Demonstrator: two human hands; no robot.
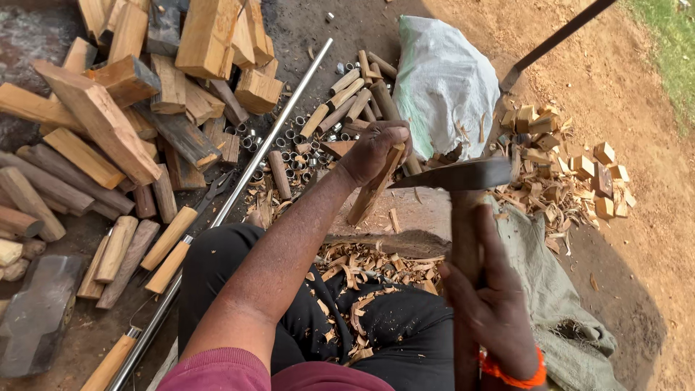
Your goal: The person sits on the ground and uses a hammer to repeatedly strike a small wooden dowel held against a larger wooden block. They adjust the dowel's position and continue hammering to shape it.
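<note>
Bare brown earth is seen under daylight, with a strip of grass at its far edge. Rough timber blocks are heaped left of a white sack; small offcuts are scattered to its right. What may be a metal rod is laid beside the blocks.

Rough-cut timber blocks piled at 10 o'clock. Long metal rod runs diagonally from 12 toward 7. Short metal rings scattered beside the rod near centre. White sack at 1 o'clock. Small wood offcuts heaped at 3 o'clock. Wood shavings at 6. Flat dark metal block at 8.
</note>
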